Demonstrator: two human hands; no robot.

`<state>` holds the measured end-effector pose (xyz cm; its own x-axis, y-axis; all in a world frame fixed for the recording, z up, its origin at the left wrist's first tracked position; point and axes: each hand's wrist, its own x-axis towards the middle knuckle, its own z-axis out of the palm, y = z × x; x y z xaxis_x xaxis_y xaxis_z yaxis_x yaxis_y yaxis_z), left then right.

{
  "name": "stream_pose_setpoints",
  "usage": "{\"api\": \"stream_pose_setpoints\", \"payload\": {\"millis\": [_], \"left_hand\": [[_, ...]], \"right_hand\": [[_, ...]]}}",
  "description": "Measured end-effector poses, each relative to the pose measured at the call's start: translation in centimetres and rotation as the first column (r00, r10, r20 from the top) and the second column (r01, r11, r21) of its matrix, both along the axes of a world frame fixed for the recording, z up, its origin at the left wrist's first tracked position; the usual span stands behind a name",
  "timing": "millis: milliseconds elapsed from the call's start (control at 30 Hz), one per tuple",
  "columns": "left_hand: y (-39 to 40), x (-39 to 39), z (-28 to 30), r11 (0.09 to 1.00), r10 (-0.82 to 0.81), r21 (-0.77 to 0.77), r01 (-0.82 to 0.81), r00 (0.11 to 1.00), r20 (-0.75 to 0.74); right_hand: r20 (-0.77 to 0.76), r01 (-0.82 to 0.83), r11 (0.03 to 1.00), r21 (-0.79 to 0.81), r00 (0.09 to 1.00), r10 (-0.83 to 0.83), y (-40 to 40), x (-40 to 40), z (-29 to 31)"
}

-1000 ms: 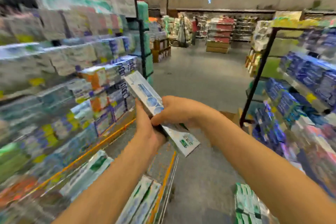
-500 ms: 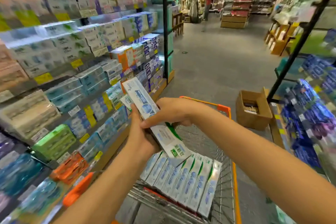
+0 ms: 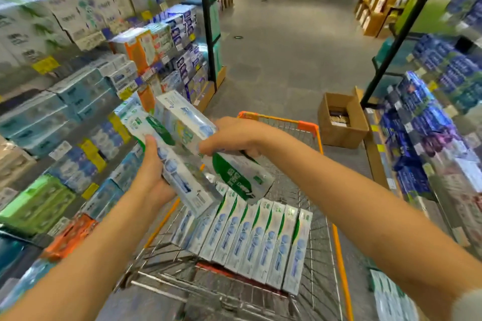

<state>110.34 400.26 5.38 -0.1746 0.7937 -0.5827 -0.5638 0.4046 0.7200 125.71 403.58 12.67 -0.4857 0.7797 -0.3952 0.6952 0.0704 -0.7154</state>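
Observation:
Both hands hold long white, blue and green toothpaste boxes above a wire shopping cart [image 3: 336,237] with an orange rim. My left hand [image 3: 152,177] grips the lower box [image 3: 182,185] from beneath, thumb on its top face. My right hand [image 3: 234,138] curls over the upper box [image 3: 236,172], which slants down to the right. The two boxes fan apart and are blurred by motion. A row of several matching boxes [image 3: 250,240] lies side by side in the cart bed below them.
Stocked shelves of boxed toothpaste [image 3: 78,65] run along the left, close to the cart. Blue packs fill a rack [image 3: 433,117] on the right. An open cardboard box [image 3: 341,122] sits on the grey floor ahead of the cart. The aisle runs on beyond.
The view has tilted down, bringing the cart and its row of boxes fully into sight. The boxes in my hands have spread apart, the upper one swinging down to the right.

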Motion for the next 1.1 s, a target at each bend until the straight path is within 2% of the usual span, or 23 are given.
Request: {"api": "stream_pose_setpoints", "payload": {"millis": [100, 233, 300, 367, 400, 533, 600, 700, 800, 867, 967, 1033, 1067, 1100], "left_hand": [[0.9, -3.9, -1.7, 0.997, 0.064, -0.053, -0.063, 0.998, 0.022], [1.6, -6.1, -2.7, 0.998, -0.003, -0.067, -0.006, 0.990, -0.138], [1.7, -6.7, -3.6, 0.997, -0.009, -0.079, -0.003, 0.989, -0.149], [1.8, -7.3, -4.5, 0.995, -0.030, -0.095, 0.019, 0.992, -0.121], [1.8, -7.7, -4.9, 0.993, -0.032, -0.120, 0.020, 0.994, -0.107], [2.5, -9.2, -6.7, 0.981, -0.080, -0.182, 0.063, 0.993, -0.084], [2.8, -9.6, -7.9, 0.978, -0.117, -0.183, 0.100, 0.989, -0.088], [2.9, -9.7, -9.1, 0.980, -0.134, -0.164, 0.114, 0.985, -0.112], [3.0, -9.1, -9.5, 0.976, -0.172, -0.147, 0.162, 0.983, -0.057], [3.3, -8.5, -9.8, 0.969, -0.191, -0.164, 0.185, 0.981, -0.023], [3.5, -7.0, -9.5, 0.963, -0.212, -0.167, 0.212, 0.977, 0.016], [3.7, -6.4, -9.7, 0.954, -0.246, -0.155, 0.256, 0.966, 0.080], [3.7, -6.3, -9.9, 0.949, -0.264, -0.148, 0.277, 0.959, 0.102], [3.9, -6.1, -10.0, 0.948, -0.278, -0.130, 0.290, 0.955, 0.108]], "right_hand": [[0.224, -0.143, 0.979, 0.146, 0.969, 0.108, 1.2, 0.7, -3.6], [0.434, -0.413, 0.903, 0.123, 0.840, 0.325, 2.0, 0.1, -9.7], [0.597, -0.575, 0.804, 0.154, 0.702, 0.388, 1.7, -0.8, -13.4], [0.769, -0.778, 0.593, 0.208, 0.505, 0.392, 1.3, -2.1, -17.0], [0.806, -0.831, 0.522, 0.194, 0.438, 0.399, 0.9, -2.8, -18.6], [0.885, -0.923, 0.376, 0.079, 0.239, 0.401, 0.1, -5.3, -23.6], [0.897, -0.931, 0.363, 0.027, 0.183, 0.403, -0.1, -6.3, -25.4], [0.857, -0.883, 0.416, 0.216, 0.376, 0.353, 0.1, -7.4, -28.7], [0.831, -0.850, 0.441, 0.289, 0.451, 0.325, 0.2, -7.8, -30.4], [0.828, -0.848, 0.458, 0.266, 0.445, 0.342, 0.0, -7.9, -29.4], [0.865, -0.889, 0.435, 0.145, 0.327, 0.380, 0.0, -7.7, -28.1], [0.854, -0.846, 0.510, 0.154, 0.374, 0.362, 0.4, -7.6, -27.2], [0.822, -0.776, 0.608, 0.169, 0.451, 0.346, 0.7, -7.4, -26.5], [0.748, -0.642, 0.744, 0.184, 0.583, 0.318, 1.2, -7.1, -25.7]]}}
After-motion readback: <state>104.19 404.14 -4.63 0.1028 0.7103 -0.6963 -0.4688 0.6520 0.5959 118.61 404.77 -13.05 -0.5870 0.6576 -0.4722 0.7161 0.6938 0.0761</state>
